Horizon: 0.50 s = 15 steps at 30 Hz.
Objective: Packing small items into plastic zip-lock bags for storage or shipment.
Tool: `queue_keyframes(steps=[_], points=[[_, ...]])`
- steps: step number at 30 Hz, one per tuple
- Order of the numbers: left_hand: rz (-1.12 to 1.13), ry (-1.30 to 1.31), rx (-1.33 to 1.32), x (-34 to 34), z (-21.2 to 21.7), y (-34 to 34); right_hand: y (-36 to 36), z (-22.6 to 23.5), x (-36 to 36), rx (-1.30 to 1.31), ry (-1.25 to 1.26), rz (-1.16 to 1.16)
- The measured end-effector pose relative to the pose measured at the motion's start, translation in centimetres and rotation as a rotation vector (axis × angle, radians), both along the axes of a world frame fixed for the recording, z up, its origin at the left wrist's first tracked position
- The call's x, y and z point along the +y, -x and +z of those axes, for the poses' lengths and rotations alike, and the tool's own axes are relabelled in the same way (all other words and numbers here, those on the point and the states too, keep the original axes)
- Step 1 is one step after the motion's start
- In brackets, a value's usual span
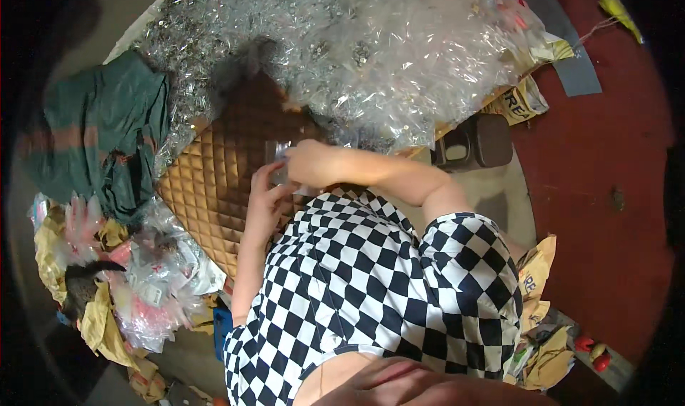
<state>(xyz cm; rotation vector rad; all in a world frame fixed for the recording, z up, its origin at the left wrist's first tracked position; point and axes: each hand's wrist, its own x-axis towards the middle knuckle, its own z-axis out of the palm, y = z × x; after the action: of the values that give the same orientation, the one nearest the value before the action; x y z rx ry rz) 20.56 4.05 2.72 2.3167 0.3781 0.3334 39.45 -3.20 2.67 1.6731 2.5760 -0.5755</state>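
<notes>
Close together in front of my checkered shirt, my hands work over a brown quilted mat (207,174). A small clear plastic bag (275,149) shows between them, its edges catching the light. My left hand (267,192) has its fingers bent and closed on the bag from the left and below. From the right, my right hand (310,165) reaches in with fingers curled at the bag; its fingertips are partly hidden. What the bag contains is too small to tell. Just beyond the mat lies a big heap of clear plastic bags (371,42), with small shiny pieces among them.
At left a dark green cloth (107,128) lies beside the heap. Below it are crumpled plastic bags (153,285) and torn brown paper (103,327). A dark plastic stool or box (474,142) stands right of my arm, near a red floor (592,192). More brown paper (549,356) lies lower right.
</notes>
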Motion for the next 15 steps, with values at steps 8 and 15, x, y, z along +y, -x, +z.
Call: queue_keyframes(steps=[8,15], points=[[-0.106,0.156,-0.152,1.1,1.7,-5.0,-3.3,-0.5,-2.8,0.03,0.204,-0.28],[-0.031,-0.028,0.208,0.9,-9.1,-1.4,-17.4,7.8,-10.9,0.625,-0.148,-1.08]])
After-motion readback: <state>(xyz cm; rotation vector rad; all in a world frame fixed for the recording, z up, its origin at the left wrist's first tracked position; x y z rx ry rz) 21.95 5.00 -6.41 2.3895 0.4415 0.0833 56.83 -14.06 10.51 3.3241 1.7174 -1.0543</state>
